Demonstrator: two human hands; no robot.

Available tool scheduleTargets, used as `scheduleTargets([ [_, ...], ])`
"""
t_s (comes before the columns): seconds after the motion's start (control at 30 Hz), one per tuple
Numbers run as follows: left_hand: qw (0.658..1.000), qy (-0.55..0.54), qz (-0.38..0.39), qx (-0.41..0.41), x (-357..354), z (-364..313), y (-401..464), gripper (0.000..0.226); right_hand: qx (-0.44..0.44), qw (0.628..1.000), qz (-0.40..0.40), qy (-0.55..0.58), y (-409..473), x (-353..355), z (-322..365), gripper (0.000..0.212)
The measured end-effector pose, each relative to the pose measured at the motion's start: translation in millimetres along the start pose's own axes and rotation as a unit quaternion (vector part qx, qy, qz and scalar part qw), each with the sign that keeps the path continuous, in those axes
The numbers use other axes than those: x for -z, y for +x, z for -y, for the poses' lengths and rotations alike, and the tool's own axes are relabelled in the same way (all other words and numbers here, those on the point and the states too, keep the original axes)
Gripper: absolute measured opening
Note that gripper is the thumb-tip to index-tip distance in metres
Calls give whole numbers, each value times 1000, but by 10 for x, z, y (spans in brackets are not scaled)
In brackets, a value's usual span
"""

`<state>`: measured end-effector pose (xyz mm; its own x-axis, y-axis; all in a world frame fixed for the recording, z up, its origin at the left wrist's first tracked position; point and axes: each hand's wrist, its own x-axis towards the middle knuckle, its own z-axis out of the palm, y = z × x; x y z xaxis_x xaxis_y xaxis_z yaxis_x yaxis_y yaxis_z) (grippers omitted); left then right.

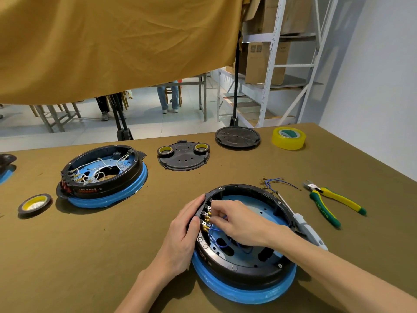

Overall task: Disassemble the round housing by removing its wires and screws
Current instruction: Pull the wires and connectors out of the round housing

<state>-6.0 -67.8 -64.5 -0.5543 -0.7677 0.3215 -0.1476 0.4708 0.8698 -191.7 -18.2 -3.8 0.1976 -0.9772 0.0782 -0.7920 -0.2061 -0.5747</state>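
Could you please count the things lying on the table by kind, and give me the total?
Round black housings on blue rings: 2
Flat round black plastic covers: 2
Tape rolls: 4
Green-and-yellow pliers: 1
Grey-handled screwdriver: 1
Loose bundle of blue wires: 1
Total: 11

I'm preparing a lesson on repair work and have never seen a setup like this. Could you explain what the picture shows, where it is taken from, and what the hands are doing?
One camera, worn on a person's head, looks down at their own bare hands. The left hand steadies the rim of a round housing; the right hand reaches inside, fingers at a blue wire by brass terminals. On the table lie removed wires, pliers, a screwdriver, tape rolls, two covers and a second housing with its white wires in place.
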Motion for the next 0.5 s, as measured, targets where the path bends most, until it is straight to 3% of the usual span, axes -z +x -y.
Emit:
scheduleTargets([
  [0.5,1000,11,0,18,-28,51,-8,49,7,1000,-10,-2,-32,4,11,24],
])
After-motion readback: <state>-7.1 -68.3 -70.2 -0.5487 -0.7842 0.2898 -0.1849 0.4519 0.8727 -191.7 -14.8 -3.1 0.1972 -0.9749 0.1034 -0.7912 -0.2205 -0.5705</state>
